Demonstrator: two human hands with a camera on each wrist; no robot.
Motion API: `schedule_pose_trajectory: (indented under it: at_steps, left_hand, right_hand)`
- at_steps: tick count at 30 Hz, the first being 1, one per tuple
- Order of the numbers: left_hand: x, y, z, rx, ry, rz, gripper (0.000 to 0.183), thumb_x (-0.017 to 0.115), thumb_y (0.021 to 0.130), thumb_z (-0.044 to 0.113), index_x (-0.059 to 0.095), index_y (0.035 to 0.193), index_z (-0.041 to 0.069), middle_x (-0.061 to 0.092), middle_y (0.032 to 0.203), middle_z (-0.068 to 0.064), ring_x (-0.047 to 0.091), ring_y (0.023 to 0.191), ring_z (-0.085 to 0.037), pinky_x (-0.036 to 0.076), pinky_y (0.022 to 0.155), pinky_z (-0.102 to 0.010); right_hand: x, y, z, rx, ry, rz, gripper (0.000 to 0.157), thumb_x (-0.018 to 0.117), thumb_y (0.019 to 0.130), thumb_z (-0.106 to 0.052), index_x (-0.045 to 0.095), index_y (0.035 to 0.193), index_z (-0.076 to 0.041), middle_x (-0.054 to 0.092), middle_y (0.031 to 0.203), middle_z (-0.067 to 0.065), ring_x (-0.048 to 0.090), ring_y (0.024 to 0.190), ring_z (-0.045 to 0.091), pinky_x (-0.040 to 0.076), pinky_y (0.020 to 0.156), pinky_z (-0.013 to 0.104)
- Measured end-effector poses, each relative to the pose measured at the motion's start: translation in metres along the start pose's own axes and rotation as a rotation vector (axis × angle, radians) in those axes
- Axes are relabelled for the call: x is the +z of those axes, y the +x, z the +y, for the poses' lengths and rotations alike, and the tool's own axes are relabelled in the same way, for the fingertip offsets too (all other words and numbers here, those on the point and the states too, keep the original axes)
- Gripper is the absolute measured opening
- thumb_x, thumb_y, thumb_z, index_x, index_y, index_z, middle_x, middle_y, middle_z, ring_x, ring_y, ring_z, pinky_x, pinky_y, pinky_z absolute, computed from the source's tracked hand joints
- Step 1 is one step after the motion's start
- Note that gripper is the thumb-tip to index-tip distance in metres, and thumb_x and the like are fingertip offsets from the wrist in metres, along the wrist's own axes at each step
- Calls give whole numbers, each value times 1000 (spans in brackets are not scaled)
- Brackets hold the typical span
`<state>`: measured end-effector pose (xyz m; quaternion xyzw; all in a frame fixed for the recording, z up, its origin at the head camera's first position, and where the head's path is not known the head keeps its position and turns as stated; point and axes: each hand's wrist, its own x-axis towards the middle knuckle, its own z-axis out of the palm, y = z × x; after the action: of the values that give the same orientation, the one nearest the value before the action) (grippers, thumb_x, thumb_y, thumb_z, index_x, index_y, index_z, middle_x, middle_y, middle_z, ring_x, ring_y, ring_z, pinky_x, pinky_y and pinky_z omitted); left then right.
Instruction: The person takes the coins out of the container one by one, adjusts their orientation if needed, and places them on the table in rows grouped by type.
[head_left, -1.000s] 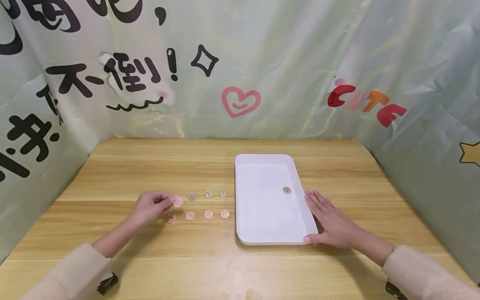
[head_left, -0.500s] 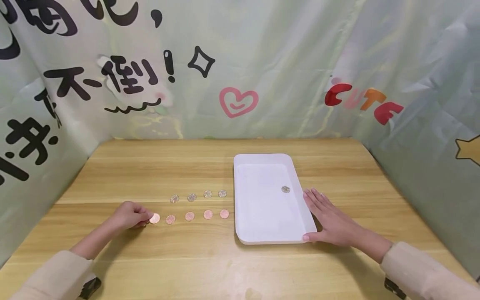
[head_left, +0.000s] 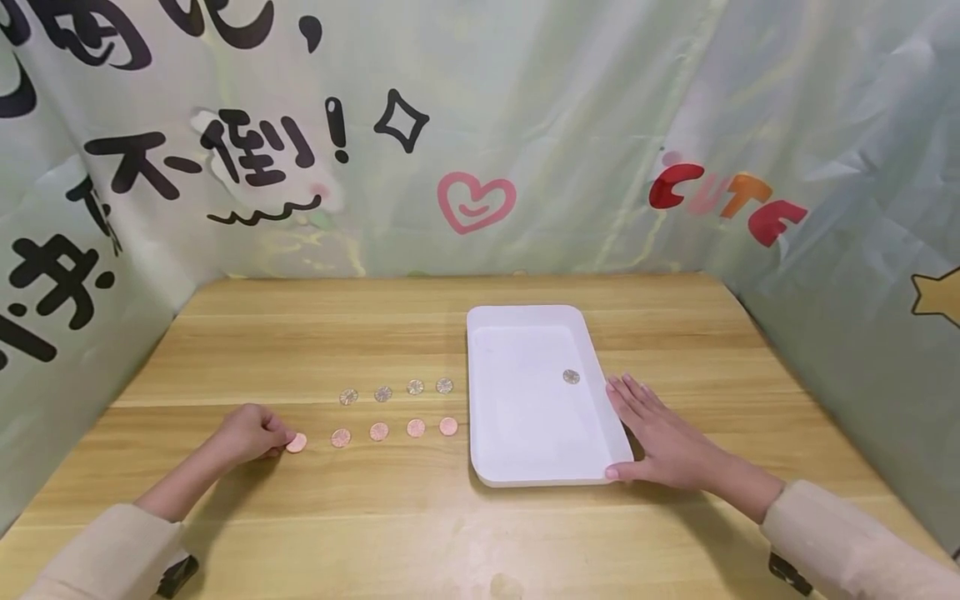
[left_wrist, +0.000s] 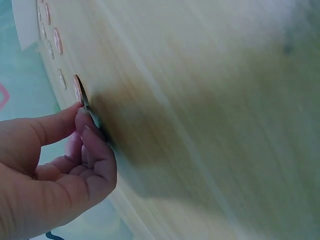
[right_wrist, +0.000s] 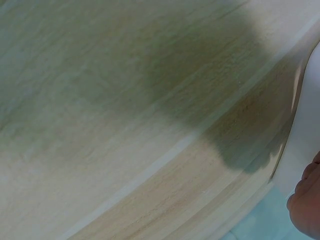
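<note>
My left hand [head_left: 247, 435] pinches the edge of a copper-coloured coin [head_left: 297, 442] between thumb and fingertips, low at the table, at the left end of the front row. In the left wrist view that coin [left_wrist: 77, 89] stands out past the fingertips, partly covered by them. Several more copper-coloured coins [head_left: 378, 432] continue this row to the right. Behind them runs a row of several silver coins [head_left: 383, 394]. Fingers straight, my right hand [head_left: 667, 446] rests against the right side of a white tray [head_left: 517, 450], its thumb at the near corner. One silver coin [head_left: 572, 377] lies inside the tray.
The wooden table [head_left: 360, 533] carries both coin rows left of the tray. A printed cloth [head_left: 585, 150] hangs behind the table and along both sides.
My left hand has moved left and toward me with the copper-coloured coin, from near the silver row to the front row's left end. The right hand and tray stay put.
</note>
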<state>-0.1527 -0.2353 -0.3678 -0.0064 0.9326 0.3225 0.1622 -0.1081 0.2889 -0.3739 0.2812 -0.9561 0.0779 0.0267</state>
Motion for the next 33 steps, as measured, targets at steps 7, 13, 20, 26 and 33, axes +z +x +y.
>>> schedule_pose_trajectory:
  at_steps: [7,13,20,26,33]
  left_hand:
    - [-3,1,-2,18,6,13,14,58,87,4,63,77,-5,62,71,-6,50,62,-13,43,53,-23]
    - [-6,4,6,96,16,104,20,58,89,12,63,82,-5,61,71,-6,47,63,-14,39,52,-23]
    - [3,10,29,172,-84,164,23,58,91,16,63,93,-7,64,75,-10,54,67,-15,43,53,-20]
    - [11,16,53,213,-148,169,20,57,90,13,64,94,-6,64,78,-13,59,71,-19,46,56,-20]
    - [19,22,80,254,-221,145,23,58,91,14,63,96,-7,64,79,-15,58,70,-18,47,56,-22]
  right_hand:
    - [-1,0,-1,9,9,-20,105,58,77,-65,22,142,9,25,147,30,16,140,39,-17,103,6]
    - [-1,0,0,11,15,-17,104,59,77,-63,23,141,10,25,147,30,14,141,37,-17,103,6]
    - [-2,1,-1,12,10,-23,105,58,77,-64,23,141,10,25,147,30,14,141,37,-17,103,7]
    - [0,0,0,0,-4,-6,104,59,77,-63,22,142,10,26,146,31,14,141,36,-17,104,7]
    - [1,0,1,24,-1,-28,104,61,76,-61,21,142,10,23,148,30,12,142,35,-18,104,7]
